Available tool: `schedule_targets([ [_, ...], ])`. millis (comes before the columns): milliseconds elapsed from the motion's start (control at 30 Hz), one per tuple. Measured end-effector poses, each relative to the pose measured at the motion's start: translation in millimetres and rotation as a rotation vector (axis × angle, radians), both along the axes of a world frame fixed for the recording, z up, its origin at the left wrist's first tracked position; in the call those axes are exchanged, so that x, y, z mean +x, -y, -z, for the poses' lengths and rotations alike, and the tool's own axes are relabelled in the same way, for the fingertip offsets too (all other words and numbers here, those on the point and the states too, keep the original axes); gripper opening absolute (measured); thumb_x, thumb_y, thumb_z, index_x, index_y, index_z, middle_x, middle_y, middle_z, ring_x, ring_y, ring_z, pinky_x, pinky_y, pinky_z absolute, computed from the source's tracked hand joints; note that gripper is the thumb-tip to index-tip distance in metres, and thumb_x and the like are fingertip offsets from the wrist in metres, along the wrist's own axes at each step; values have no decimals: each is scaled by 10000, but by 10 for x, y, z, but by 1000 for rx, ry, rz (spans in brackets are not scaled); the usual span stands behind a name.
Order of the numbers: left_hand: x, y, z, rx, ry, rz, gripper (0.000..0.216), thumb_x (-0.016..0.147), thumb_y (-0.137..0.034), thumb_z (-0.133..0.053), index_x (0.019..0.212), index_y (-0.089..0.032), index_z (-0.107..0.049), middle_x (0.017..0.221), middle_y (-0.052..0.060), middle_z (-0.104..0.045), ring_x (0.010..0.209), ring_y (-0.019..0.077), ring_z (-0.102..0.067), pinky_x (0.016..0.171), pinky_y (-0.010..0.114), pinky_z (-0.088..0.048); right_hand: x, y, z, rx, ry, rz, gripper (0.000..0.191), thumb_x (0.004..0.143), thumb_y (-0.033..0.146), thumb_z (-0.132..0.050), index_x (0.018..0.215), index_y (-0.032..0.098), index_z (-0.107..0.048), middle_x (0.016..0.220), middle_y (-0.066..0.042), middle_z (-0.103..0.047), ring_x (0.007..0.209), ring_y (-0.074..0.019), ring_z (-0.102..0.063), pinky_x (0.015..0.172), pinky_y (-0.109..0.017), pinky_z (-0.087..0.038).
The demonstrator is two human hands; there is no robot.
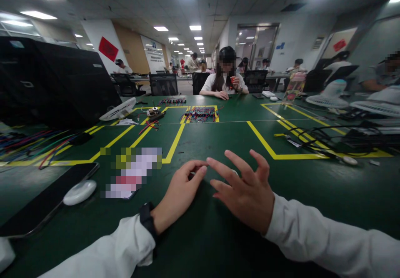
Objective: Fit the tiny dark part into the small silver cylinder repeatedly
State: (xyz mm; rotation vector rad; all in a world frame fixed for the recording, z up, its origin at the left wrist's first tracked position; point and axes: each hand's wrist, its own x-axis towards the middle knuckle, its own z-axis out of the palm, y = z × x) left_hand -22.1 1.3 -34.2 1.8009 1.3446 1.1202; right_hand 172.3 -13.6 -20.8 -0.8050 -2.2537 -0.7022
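Observation:
My left hand [181, 192] is just left of the middle, over the green table [187, 236]. Its thumb and forefinger are closed in a pinch; what is between them, if anything, is too small to make out. Close beside it, my right hand [245, 192] is open with its fingers spread, the forefinger tip near the left fingertips. A small white thing [235, 172] shows between the right fingers, partly hidden. A blurred-out flat card or phone [134, 174] lies to the left of my hands.
At left are a dark tablet [46, 199], a white oval case [79, 192], coloured wires [34, 144] and a black monitor [56, 82]. A wire bundle [201, 114] lies ahead, within yellow tape. Black cables [325, 140] are at right. A person [223, 78] sits opposite.

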Motion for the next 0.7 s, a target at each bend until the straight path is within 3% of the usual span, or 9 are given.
schedule_targets([
  [167, -1, 32, -46, -23, 9, 8, 226, 918, -330, -467, 1008, -198, -627, 936, 35, -677, 868, 204, -617, 772, 322, -474, -123, -9, 54, -103, 94, 40, 14, 803, 189, -617, 809, 202, -619, 1389, 99, -281, 1350, -269, -126, 1091, -578, 38],
  [433, -3, 54, -88, -31, -22, 37, 185, 909, -283, -480, 970, -190, -628, 911, 26, -671, 829, 188, -612, 746, 312, -470, -52, -1, 139, -249, 30, 14, 64, 860, 217, -564, 840, 228, -624, 1393, 104, -276, 1347, -247, -137, 1090, -562, 13],
  [500, 5, 64, -82, -26, -58, 77, 161, 897, -247, -497, 963, -192, -633, 909, 22, -667, 828, 182, -609, 753, 309, -468, -26, -15, 147, -287, -7, 4, 29, 825, 224, -618, 847, 240, -629, 1384, 102, -294, 1335, -252, -161, 1085, -559, 8],
  [700, 25, 112, -75, 23, -231, 202, 157, 836, -166, -567, 968, -218, -634, 958, 18, -651, 897, 190, -591, 834, 338, -451, 17, -67, 152, -345, -70, 11, 258, 661, 247, -784, 867, 282, -633, 1390, 119, -275, 1316, -269, -189, 1079, -549, 5],
])
